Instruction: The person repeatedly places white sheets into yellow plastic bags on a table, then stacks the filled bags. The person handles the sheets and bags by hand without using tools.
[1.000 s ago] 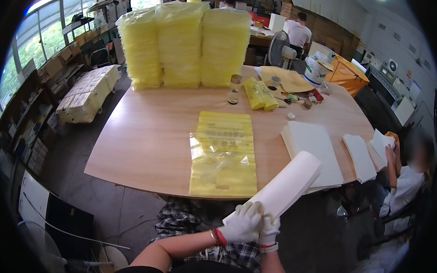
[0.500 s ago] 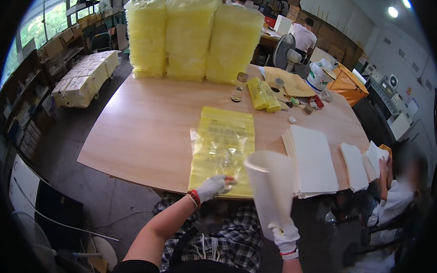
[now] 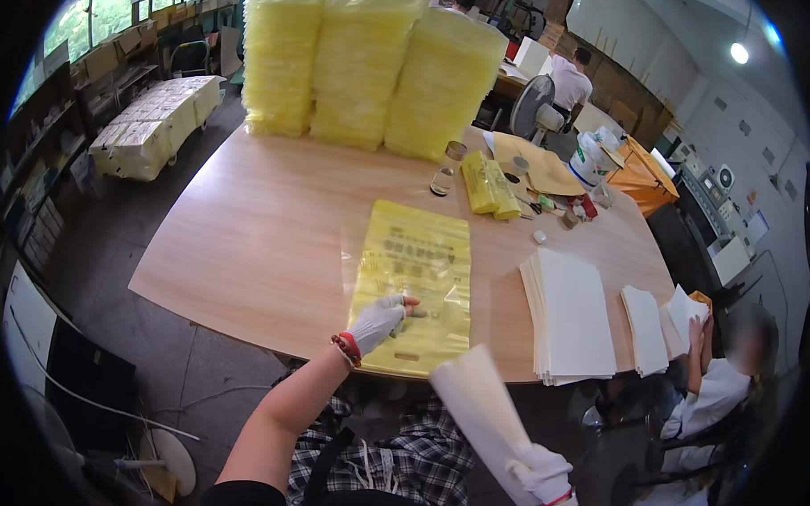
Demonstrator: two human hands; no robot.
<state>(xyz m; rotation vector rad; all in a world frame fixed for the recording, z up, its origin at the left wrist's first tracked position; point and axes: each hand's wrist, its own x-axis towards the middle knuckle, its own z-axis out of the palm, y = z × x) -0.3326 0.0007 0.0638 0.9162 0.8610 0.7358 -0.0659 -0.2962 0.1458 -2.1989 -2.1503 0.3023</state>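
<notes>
Now my gloved left hand (image 3: 378, 320) presses flat on the yellow bag (image 3: 415, 284) lying on the wooden table (image 3: 261, 231); my right hand (image 3: 539, 473) grips rolled white paper (image 3: 482, 411). Beyond, yellow stacks (image 3: 363, 67) rise in the workshop.

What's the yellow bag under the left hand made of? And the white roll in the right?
Yellow bag: looks like thin glossy plastic film, translucent with a clear edge. White roll: seemingly matte paper sheets, curled, like the flat white stack.

Tall yellow bag stacks (image 3: 363, 63) at table's far edge; white sheet piles (image 3: 569, 311) right; desk fan (image 3: 536, 115) beyond.
</notes>
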